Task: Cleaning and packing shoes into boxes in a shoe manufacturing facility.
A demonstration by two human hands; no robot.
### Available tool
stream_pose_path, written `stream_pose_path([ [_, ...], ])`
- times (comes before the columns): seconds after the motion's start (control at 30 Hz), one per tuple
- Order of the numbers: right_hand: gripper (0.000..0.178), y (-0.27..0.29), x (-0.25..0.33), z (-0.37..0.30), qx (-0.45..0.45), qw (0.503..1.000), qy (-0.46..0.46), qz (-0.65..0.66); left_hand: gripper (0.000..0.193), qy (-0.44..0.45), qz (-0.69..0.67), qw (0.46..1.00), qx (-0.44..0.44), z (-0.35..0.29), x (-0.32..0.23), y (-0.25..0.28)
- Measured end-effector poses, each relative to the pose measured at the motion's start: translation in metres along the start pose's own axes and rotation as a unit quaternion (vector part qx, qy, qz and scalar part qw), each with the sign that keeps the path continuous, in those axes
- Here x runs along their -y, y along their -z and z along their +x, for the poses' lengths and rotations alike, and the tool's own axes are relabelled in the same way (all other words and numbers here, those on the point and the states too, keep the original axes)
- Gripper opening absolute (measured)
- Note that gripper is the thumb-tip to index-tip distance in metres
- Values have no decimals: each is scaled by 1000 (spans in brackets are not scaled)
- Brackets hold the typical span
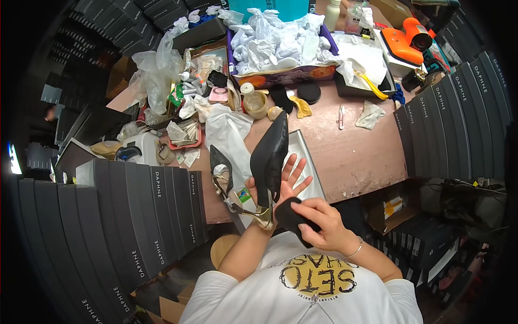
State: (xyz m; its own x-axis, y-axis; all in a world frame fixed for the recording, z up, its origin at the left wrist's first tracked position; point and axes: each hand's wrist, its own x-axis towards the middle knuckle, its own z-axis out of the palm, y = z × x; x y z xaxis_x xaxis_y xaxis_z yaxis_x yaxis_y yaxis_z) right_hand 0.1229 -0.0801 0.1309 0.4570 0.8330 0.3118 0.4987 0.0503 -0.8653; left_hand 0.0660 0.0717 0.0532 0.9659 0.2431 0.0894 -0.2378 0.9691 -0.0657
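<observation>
My left hand (290, 178) holds up a black pointed shoe (268, 156) with a gold heel, toe pointing away from me, fingers spread behind its sole. Just right of the heel, my right hand (322, 225) pinches a black pad (288, 216) whose edge touches the shoe near the heel. A second black pointed shoe (220, 171) with a pearl-trimmed strap lies on a white bag (226, 132) on the table, just left of the held shoe.
Dark shoe boxes stand in rows at the left (135, 216) and right (453, 129). An open white box (305, 156) lies under my hands on the pinkish table (361, 156). Farther back are a box of crumpled white paper (275, 43), an orange tool (407, 40), jars and clutter.
</observation>
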Motion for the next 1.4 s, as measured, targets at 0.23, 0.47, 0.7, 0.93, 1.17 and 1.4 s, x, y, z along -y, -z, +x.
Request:
stream_pose_path([
  [0.23,36,0,-34,-6,-27,987,-161,-12,61,-78,582,720,-370,-41,-18,56],
  [0.47,32,12,-50,-31,13,972,-237,-3,83,-161,773,407,-459,-128,-131,112],
  [0.7,33,-29,-21,-10,127,984,-124,8,77,-208,560,680,-425,-123,-132,144],
  [0.93,37,-42,5,-8,146,980,-126,54,51,-154,121,951,-239,-132,-88,26],
  [1.17,46,-112,38,25,165,954,91,-232,59,-169,251,887,-349,-115,-41,-33],
  [1.4,39,-74,4,-54,271,953,2,-136,49,-243,179,905,-301,-101,-70,-22],
])
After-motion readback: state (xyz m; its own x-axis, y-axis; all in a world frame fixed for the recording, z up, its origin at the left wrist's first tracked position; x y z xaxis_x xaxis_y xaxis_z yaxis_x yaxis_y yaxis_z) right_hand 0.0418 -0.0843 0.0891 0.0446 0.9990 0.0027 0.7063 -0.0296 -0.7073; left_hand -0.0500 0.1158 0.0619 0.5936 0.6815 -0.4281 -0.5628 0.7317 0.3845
